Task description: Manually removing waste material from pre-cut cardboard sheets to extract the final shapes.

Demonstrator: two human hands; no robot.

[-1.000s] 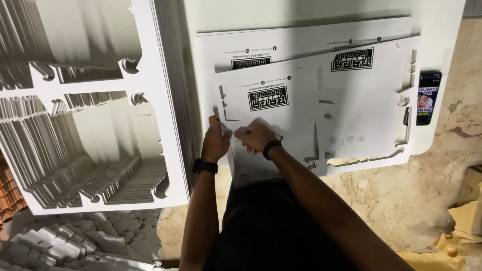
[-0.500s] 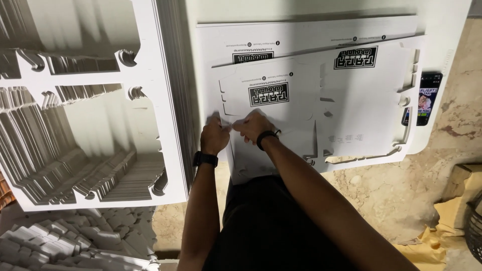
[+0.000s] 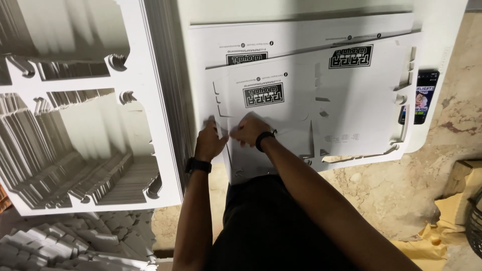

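- Hands meet at the near left corner of the top die-cut sheet (image 3: 301, 115), a white printed card blank lying uppermost on a stack on the white table (image 3: 447, 30).
- Your left hand (image 3: 210, 143) pinches a small tab at the sheet's left edge, fingers closed on it.
- Your right hand (image 3: 248, 131) presses down on the sheet just beside the left, fingers curled; whether it grips anything cannot be told.
- Each wrist carries a dark band.
- A phone (image 3: 420, 98) lies at the table's right edge.
- A stack of punched white waste frames (image 3: 150, 125) stands at the left, touching the table.
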